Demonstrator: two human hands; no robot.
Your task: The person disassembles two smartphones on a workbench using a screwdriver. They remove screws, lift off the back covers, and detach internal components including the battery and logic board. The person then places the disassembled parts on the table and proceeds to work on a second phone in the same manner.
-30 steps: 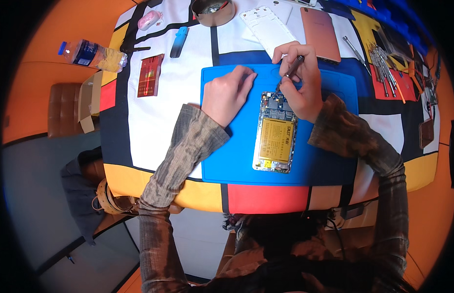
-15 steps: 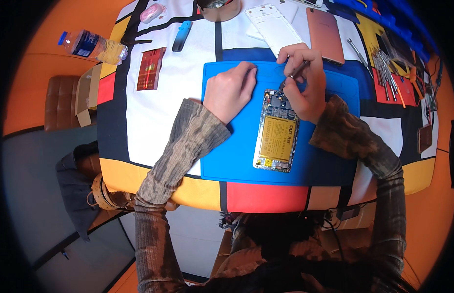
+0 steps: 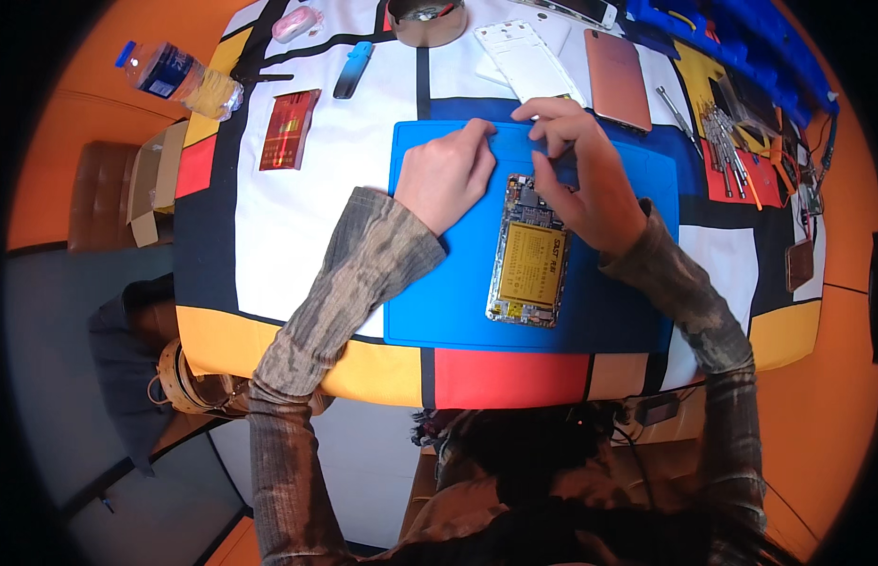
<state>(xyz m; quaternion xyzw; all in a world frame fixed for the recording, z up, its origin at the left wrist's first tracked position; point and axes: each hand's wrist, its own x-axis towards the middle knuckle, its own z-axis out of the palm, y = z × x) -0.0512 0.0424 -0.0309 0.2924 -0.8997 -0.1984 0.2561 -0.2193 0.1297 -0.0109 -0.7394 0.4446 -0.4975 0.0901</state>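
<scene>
Blue mat (image 3: 439, 302) is partly hidden by hands (image 3: 443, 179) (image 3: 594, 184) and phone (image 3: 528, 267).

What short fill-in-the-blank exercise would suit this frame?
1. The opened rectangular phone, with its yellow battery showing, lies on a thin flat mat coloured ____.
2. The bare hand nearest the phone is the person's ____ one.
3. The shiny red rectangular packet lies to the ____ of the mat.

Missing words: blue; right; left.
</scene>
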